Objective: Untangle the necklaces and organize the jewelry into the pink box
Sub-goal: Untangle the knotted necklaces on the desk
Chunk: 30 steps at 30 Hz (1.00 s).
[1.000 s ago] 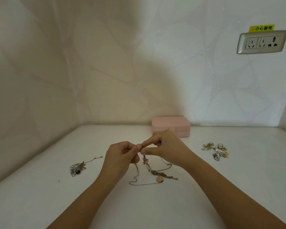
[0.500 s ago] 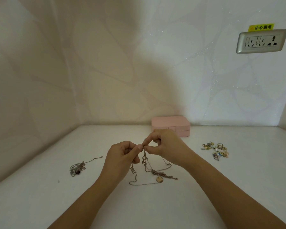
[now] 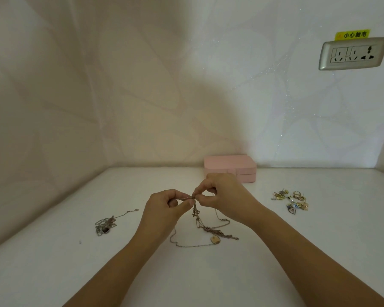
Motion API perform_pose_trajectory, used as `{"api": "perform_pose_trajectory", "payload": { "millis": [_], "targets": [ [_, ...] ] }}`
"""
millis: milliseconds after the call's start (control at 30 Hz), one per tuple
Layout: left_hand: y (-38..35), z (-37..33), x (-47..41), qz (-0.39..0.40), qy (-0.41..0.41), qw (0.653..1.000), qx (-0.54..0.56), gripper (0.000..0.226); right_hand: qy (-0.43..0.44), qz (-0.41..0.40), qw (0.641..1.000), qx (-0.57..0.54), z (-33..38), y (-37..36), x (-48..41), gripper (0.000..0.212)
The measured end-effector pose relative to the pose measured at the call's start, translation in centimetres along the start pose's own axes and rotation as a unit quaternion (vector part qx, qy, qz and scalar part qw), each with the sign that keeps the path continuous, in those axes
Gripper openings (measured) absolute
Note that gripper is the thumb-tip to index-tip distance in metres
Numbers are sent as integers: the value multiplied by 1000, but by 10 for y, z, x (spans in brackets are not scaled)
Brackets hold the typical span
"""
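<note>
Where the white worktop (image 3: 53,273) fills the lower frame, the left hand (image 3: 164,209) and right hand (image 3: 226,196) meet at centre.
Just behind them sits the shut pink jewelry box (image 3: 230,166); each narrow grip pinches the tangled necklaces (image 3: 205,227) at one knot, held up probably so strands hang free to tease apart. Chains run near-vertical from that pinch, lower loops and tan pendant (image 3: 215,239) trailing on the worktop toward lower right.
</note>
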<state>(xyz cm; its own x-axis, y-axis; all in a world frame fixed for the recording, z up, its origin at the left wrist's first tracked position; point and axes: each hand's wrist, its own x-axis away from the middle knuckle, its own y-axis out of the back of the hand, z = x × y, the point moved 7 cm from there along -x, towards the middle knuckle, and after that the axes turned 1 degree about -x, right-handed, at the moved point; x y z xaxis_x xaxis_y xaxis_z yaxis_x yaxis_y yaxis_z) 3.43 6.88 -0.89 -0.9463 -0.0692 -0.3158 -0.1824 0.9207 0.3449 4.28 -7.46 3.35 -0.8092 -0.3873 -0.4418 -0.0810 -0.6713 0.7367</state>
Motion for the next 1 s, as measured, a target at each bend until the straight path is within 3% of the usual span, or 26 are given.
{"api": "perform_pose_trajectory", "payload": {
  "millis": [300, 467, 633, 700, 767, 833, 933, 1000],
  "targets": [
    [3, -5, 3, -17, 6, 1000, 16, 12, 4, -12, 999, -31, 3, 2, 2, 6],
    [2, -8, 2, -27, -14, 999, -33, 13, -60, 42, 993, -96, -8, -5, 0, 5],
    [-1, -14, 3, -30, -55, 995, -81, 17, -124, 129, 954, -241, -19, -20, 2, 16],
    [-2, -16, 4, -25, -62, 995, -72, 16, -117, 143, 919, -348, -16, -24, 3, 23],
    [1, -16, 3, -24, -48, 997, -58, 12, -120, 144, 875, -446, -13, -24, 2, 15],
    [6, -11, 2, -25, -5, 1000, -2, 12, -117, 145, 856, -482, -13, -18, 2, 19],
    [7, -5, 0, 3, 61, 985, 162, 26, -110, 130, 924, -341, -24, -9, 2, 34],
    [3, -4, 1, 28, 80, 975, 203, 36, -139, 108, 961, -213, -33, -9, 1, 40]
  ]
}}
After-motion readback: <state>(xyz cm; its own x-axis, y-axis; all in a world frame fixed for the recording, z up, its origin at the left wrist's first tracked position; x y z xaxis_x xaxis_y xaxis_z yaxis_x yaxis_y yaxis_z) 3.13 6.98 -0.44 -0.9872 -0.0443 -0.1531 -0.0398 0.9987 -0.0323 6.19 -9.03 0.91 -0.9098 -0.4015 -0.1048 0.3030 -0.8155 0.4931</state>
